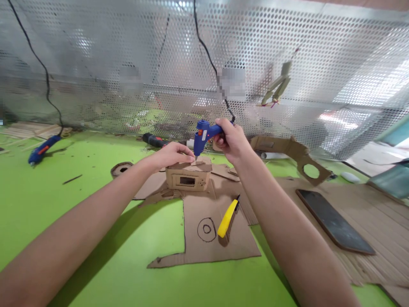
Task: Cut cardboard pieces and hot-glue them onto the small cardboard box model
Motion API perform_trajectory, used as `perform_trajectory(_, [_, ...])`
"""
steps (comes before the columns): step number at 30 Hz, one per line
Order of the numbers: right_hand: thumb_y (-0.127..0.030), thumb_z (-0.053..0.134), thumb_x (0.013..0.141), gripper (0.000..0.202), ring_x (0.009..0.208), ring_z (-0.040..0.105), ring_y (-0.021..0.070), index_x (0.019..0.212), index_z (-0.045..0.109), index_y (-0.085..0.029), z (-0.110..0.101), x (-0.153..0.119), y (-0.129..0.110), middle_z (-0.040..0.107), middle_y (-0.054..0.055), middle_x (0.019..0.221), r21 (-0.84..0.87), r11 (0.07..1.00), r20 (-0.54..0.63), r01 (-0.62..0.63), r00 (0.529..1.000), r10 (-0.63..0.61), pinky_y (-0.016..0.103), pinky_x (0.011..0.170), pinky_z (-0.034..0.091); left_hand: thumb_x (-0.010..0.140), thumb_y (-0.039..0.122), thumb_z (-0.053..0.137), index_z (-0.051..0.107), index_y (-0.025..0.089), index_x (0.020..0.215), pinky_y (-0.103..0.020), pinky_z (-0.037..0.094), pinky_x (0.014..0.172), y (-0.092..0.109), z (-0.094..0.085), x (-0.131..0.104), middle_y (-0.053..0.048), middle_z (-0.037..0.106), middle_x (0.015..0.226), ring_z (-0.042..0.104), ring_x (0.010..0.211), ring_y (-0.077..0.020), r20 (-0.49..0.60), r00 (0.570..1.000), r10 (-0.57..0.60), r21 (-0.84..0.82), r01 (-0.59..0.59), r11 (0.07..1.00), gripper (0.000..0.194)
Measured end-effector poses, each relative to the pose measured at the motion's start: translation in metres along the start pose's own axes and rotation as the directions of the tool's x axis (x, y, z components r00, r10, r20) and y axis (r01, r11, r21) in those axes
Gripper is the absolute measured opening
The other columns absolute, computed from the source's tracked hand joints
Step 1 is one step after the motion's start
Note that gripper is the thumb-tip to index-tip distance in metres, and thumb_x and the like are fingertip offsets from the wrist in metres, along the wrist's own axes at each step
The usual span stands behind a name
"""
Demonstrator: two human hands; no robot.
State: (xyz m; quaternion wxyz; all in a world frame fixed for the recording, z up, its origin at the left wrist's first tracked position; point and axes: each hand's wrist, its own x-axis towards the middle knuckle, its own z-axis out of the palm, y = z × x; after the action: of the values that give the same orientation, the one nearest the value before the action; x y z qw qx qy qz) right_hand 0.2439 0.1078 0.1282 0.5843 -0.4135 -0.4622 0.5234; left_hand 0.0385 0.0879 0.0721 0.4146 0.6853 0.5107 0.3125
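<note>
My right hand (232,138) is wrapped round the handle of a blue glue gun (201,138), whose nozzle points down. Just under the tip is a small cardboard piece (198,163), with the fingertips of my left hand (175,154) closed at its left end. Both are over the top of a small cardboard box (188,180) with a rectangular opening in its front. Beneath the box lies a cut cardboard sheet (204,249) with two drawn circles. A yellow utility knife (227,219) rests on that sheet.
A second blue glue gun (44,150) lies at the left. A phone (334,221) rests on cardboard at the right, near a curved cardboard strip (287,151). A cardboard ring (122,169) and a black tool (154,140) sit behind. Perforated metal panel (128,51) closes off the back, with cords hanging down.
</note>
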Motion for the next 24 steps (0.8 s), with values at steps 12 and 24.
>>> perform_trajectory(12, [-0.024, 0.074, 0.094, 0.045, 0.035, 0.037, 0.0029, 0.062, 0.043, -0.022, 0.0013, 0.0017, 0.0042, 0.050, -0.006, 0.047, 0.052, 0.998, 0.004, -0.047, 0.999, 0.047, 0.011, 0.032, 0.027, 0.070, 0.046, 0.088, 0.080, 0.020, 0.084, -0.027, 0.021, 0.051, -0.0059, -0.0004, 0.0039, 0.000, 0.063, 0.064, 0.042, 0.050, -0.0110, -0.010, 1.000, -0.026, -0.029, 0.026, 0.999, 0.030])
perform_trajectory(24, [-0.038, 0.081, 0.090, 0.048, 0.033, 0.037, 0.0038, 0.062, 0.044, -0.023, -0.0033, 0.0056, 0.0031, 0.051, -0.006, 0.046, 0.009, 1.000, 0.013, -0.026, 1.000, 0.026, 0.013, 0.030, 0.028, 0.072, 0.050, 0.087, 0.083, 0.020, 0.085, -0.027, 0.016, 0.049, -0.0055, -0.0018, 0.0021, 0.001, 0.055, 0.056, 0.034, 0.047, -0.0097, -0.011, 1.000, -0.028, -0.078, 0.027, 0.997, 0.033])
